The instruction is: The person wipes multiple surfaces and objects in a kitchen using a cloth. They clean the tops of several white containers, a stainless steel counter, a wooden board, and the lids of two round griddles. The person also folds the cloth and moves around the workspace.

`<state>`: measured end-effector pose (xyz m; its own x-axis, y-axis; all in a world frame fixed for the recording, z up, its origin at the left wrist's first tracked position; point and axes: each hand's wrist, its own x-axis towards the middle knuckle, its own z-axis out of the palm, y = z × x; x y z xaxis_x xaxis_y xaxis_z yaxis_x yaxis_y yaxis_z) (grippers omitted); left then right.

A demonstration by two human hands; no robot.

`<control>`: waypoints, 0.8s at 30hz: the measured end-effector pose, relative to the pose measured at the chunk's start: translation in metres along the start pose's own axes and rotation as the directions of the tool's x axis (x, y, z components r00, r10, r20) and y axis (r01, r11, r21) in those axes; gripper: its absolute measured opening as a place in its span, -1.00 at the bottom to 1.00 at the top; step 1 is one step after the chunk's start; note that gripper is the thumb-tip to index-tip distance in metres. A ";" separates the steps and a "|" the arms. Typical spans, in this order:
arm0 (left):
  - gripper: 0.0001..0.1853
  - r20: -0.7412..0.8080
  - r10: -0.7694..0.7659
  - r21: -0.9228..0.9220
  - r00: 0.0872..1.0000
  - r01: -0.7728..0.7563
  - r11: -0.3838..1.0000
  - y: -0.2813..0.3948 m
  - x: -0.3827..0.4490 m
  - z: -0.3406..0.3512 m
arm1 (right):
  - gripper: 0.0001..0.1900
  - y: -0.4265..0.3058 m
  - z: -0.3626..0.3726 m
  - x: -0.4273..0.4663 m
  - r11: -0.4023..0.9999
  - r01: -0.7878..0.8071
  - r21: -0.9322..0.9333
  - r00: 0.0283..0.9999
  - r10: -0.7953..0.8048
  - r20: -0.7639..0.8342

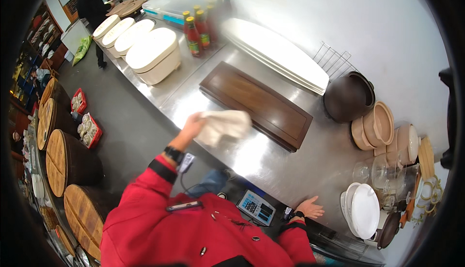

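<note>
My left hand [192,125] grips a pale cloth [227,126], blurred as if in motion, over the front part of the steel worktop [319,165]. Just beyond the cloth lies a long dark-brown wooden board or stand [258,105], placed at a slant. My right hand [310,207] holds nothing, its fingers spread, low over the worktop's near edge. Beside that wrist is a digital scale or calculator-like keypad unit [256,207] with a display. Whether the right palm touches the steel cannot be made out.
Lidded cream containers [154,54] and red sauce bottles [194,36] stand to the left. White oval platters [276,52], a dark pot [348,98], clay pots [376,125] and white oval dishes [365,209] line the back and right. Wooden-lidded barrels [58,163] stand behind; a person [91,5] is far left.
</note>
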<state>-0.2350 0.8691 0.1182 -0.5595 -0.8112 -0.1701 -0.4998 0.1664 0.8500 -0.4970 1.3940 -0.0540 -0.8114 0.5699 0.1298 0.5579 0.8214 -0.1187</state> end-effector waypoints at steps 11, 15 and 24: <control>-0.69 -0.545 0.254 0.065 0.799 -0.262 0.963 -0.044 0.030 -0.136 | -0.24 -0.085 -0.042 -0.218 0.741 0.420 0.524 0.820 -0.557 0.129; -0.72 -0.380 0.344 -0.052 0.859 -0.391 0.919 0.004 0.126 -0.125 | -0.22 -0.164 -0.058 -0.293 0.530 0.549 0.647 0.663 -0.747 0.049; -0.19 0.468 0.295 0.453 0.833 -0.513 0.729 -0.040 0.374 -0.086 | -0.15 -0.275 -0.059 -0.346 0.787 0.548 0.285 0.751 -0.612 0.247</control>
<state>-0.3679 0.5109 0.0636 -0.9232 -0.3638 -0.1241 -0.3766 0.7918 0.4808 -0.3595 0.9729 -0.0081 -0.9941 -0.0808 -0.0729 -0.0552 0.9516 -0.3024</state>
